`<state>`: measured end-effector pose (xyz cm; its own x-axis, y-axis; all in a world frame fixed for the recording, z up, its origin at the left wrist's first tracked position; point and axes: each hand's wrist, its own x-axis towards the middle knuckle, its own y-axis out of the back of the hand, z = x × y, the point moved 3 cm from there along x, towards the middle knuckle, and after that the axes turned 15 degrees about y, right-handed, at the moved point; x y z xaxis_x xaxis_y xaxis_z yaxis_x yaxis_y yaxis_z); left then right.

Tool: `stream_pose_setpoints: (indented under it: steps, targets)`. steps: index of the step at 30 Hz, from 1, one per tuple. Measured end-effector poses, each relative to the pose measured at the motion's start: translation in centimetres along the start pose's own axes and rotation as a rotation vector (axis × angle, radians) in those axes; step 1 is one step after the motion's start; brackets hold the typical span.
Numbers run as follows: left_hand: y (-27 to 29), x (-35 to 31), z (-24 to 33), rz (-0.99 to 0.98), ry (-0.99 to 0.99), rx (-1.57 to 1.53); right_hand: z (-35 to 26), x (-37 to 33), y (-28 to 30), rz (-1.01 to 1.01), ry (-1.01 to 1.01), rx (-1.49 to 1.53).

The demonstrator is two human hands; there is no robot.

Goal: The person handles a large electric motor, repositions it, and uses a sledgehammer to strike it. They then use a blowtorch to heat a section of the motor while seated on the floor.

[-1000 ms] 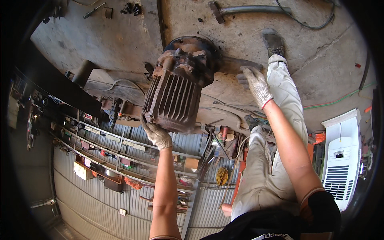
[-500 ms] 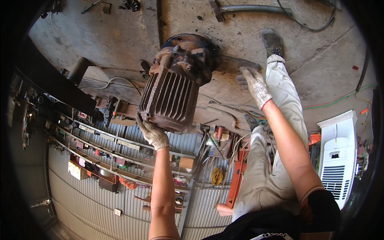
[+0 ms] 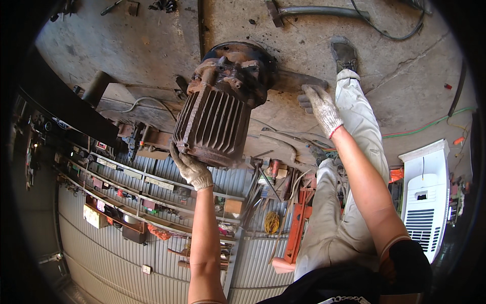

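Little has shifted since a second ago: the motor and left hand sit slightly further left in view, but the background has too, so head movement may explain much of it.

Gloved, the left hand (image 3: 192,171) touches the finned end of the rusty motor (image 3: 212,124); its fingers lie along the edge, though I cannot tell how firmly they press. From that hand, the motor's long axis runs up and slightly right to the dark round flange (image 3: 225,49) at its far end. The left hand is the nearer one; the right hand (image 3: 323,107), also gloved, is apart from the casing on its right, fingers stretched out and close together, just beside the tip of a dark bar (image 3: 298,81).

Farther out, a hammer (image 3: 324,10) lies on the concrete floor (image 3: 405,76), beyond the shoe (image 3: 344,53).
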<state>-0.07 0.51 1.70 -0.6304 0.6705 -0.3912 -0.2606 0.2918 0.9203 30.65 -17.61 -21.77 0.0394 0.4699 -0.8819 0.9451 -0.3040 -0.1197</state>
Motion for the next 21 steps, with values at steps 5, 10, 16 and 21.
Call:
stream_pose_setpoints:
  steps: [5, 10, 16, 21]
  targets:
    - [0.0, 0.0, 0.1, -0.007, -0.018, -0.013, -0.1, -0.1, -0.2, 0.001, -0.004, 0.019]
    - [0.0, 0.0, -0.2, -0.025, 0.034, -0.051, 0.3, 0.0, -0.5, 0.029, -0.036, 0.039]
    - [-0.1, 0.0, -0.6, -0.052, 0.044, -0.127, 0.2, 0.2, -0.6, 0.033, -0.022, 0.025]
    - [-0.1, 0.1, -1.0, -0.063, 0.047, -0.161, -0.5, 0.0, -0.6, 0.034, 0.013, -0.02]
